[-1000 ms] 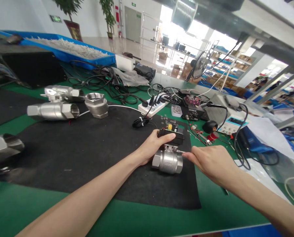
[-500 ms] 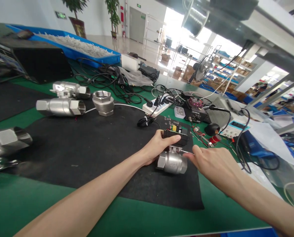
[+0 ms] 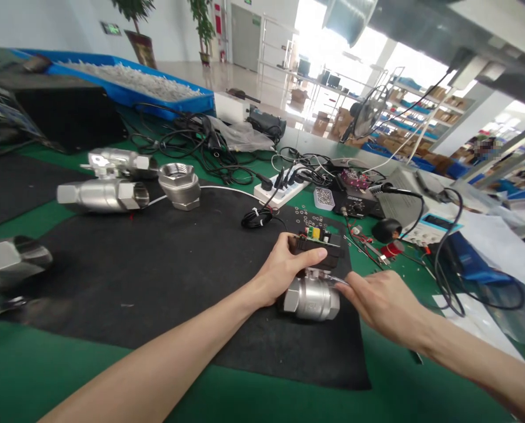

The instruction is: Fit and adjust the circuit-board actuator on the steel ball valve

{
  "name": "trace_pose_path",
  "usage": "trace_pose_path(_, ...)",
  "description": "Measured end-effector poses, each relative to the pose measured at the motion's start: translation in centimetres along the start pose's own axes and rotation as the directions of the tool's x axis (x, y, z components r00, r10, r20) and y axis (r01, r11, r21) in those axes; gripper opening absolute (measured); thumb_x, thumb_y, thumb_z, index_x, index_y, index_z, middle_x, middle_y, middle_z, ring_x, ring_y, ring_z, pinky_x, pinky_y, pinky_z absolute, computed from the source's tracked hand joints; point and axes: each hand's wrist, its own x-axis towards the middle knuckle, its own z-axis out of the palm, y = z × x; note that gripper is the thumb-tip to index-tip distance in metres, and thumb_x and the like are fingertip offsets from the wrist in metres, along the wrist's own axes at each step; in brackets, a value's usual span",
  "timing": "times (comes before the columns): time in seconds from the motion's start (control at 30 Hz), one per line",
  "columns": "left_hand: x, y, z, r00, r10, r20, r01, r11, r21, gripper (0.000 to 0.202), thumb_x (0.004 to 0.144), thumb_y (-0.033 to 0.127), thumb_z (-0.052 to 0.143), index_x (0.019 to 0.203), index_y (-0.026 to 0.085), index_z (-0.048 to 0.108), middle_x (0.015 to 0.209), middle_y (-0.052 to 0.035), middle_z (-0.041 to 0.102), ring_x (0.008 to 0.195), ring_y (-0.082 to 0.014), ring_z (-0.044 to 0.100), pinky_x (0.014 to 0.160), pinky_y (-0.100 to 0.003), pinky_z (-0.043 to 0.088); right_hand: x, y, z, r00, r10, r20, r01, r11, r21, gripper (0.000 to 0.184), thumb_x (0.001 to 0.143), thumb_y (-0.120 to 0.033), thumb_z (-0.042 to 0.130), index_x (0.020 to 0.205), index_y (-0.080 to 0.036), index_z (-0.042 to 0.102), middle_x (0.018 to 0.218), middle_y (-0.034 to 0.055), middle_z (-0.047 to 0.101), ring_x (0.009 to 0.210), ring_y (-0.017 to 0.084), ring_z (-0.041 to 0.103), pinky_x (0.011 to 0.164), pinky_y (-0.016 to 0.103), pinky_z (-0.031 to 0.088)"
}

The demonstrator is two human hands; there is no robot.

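Observation:
My left hand (image 3: 284,264) is closed around a black actuator housing (image 3: 317,254), its thumb lying across the front. The housing's top is uncovered and shows a circuit board with yellow and white parts. Beneath it a steel ball valve (image 3: 311,298) lies on its side on the black mat (image 3: 178,264), joined to the housing by a short neck. In my right hand (image 3: 379,299) is a slim silver wrench (image 3: 338,280), pinched between thumb and fingers. Its tip reaches the neck between housing and valve; the exact contact is too small to make out.
Several steel valves (image 3: 101,195) and a hex-ended steel fitting (image 3: 180,187) stand at the left. Behind are a power strip (image 3: 282,191), tangled black cables, a small tray of metal bits (image 3: 324,198) and scattered washers. A soldering station (image 3: 357,202) and instrument (image 3: 434,229) sit right.
The wrench handle has swung slightly toward me with my right hand, and it now slants more. My left hand keeps its hold on the actuator. The whole view has shifted a little.

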Motion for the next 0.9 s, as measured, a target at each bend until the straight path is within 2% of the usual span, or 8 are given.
trace_pose_path(0.17,0.2,0.6,0.3,0.998,-0.065,-0.013,0.064,0.997,-0.030,0.075,0.071,0.057,0.086,0.125,0.017,0.052,0.126,-0.0117,0.068,0.108,-0.0233,0.071,0.093,-0.035,0.056,0.2,0.1,0.2,0.999,0.037,0.031,-0.037,0.999,-0.002,0.041,0.113,-0.040,0.033,0.085,-0.020,0.055,0.057,0.0023,0.062,0.045,0.021,0.060,0.054,0.035,0.011)
trace_pose_path(0.27,0.3,1.0,0.1,0.991,-0.113,0.074,0.122,0.985,-0.126,0.073,0.072,0.056,0.086,0.126,0.018,0.054,0.123,-0.0125,0.070,0.101,-0.0241,0.073,0.089,-0.036,0.058,0.0,0.0,-1.6,0.991,0.050,0.120,-0.048,0.999,-0.025,0.038,0.112,-0.041,0.032,0.091,-0.020,0.055,0.059,0.0032,0.064,0.047,0.022,0.061,0.054,0.035,0.009)
trace_pose_path(0.37,0.2,1.3,-0.8,0.967,-0.143,0.212,0.185,0.964,-0.191,0.067,0.074,0.049,0.085,0.126,0.019,0.056,0.122,-0.0125,0.071,0.097,-0.0231,0.074,0.090,-0.039,0.059,-0.9,-0.3,-3.8,0.973,0.151,0.176,-0.167,0.982,0.082,0.033,0.112,-0.040,0.032,0.106,-0.020,0.057,0.064,0.0020,0.066,0.053,0.022,0.065,0.052,0.032,0.018)
trace_pose_path(0.43,0.2,1.5,-1.6,0.936,-0.175,0.305,0.240,0.952,-0.191,0.065,0.073,0.038,0.086,0.127,0.020,0.054,0.120,-0.0116,0.071,0.095,-0.0220,0.074,0.090,-0.039,0.058,-1.7,-0.4,-5.0,0.947,0.233,0.221,-0.286,0.925,0.251,0.030,0.112,-0.040,0.033,0.121,-0.022,0.055,0.071,0.0003,0.069,0.062,0.021,0.068,0.055,0.029,0.031)
trace_pose_path(0.53,0.2,1.7,-2.6,0.905,-0.195,0.378,0.275,0.946,-0.173,0.067,0.069,0.022,0.085,0.128,0.021,0.052,0.116,-0.0106,0.072,0.094,-0.0210,0.074,0.090,-0.039,0.056,-2.7,-0.5,-6.3,0.903,0.305,0.302,-0.423,0.756,0.501,0.032,0.111,-0.047,0.037,0.132,-0.027,0.051,0.076,-0.0034,0.065,0.065,0.017,0.064,0.059,0.026,0.042)
trace_pose_path(0.7,0.2,1.6,-2.6,0.906,-0.120,0.406,0.199,0.967,-0.159,0.062,0.069,0.019,0.086,0.124,0.021,0.057,0.114,-0.0087,0.072,0.092,-0.0173,0.072,0.093,-0.036,0.055,-3.4,-0.8,-7.1,0.879,0.353,0.322,-0.472,0.542,0.695,0.033,0.107,-0.052,0.046,0.130,-0.028,0.051,0.089,-0.0009,0.068,0.080,0.016,0.065,0.070,0.024,0.052)
trace_pose_path(0.8,0.2,1.5,-2.3,0.911,-0.099,0.400,0.173,0.973,-0.153,0.061,0.068,0.021,0.089,0.121,0.019,0.059,0.114,-0.0089,0.072,0.096,-0.0185,0.072,0.089,-0.032,0.055,-3.3,-1.0,-7.2,0.860,0.418,0.294,-0.489,0.505,0.711,0.031,0.103,-0.053,0.056,0.122,-0.028,0.055,0.099,0.0011,0.073,0.088,0.017,0.068,0.067,0.023,0.051)
trace_pose_path(0.9,0.1,1.3,-2.1,0.921,-0.110,0.374,0.176,0.974,-0.145,0.065,0.066,0.022,0.091,0.121,0.018,0.058,0.120,-0.0113,0.071,0.101,-0.0209,0.072,0.090,-0.033,0.057,-3.0,-1.0,-7.4,0.852,0.474,0.222,-0.479,0.534,0.697,0.029,0.099,-0.052,0.064,0.114,-0.028,0.059,0.097,0.0003,0.076,0.079,0.017,0.068,0.059,0.024,0.046)
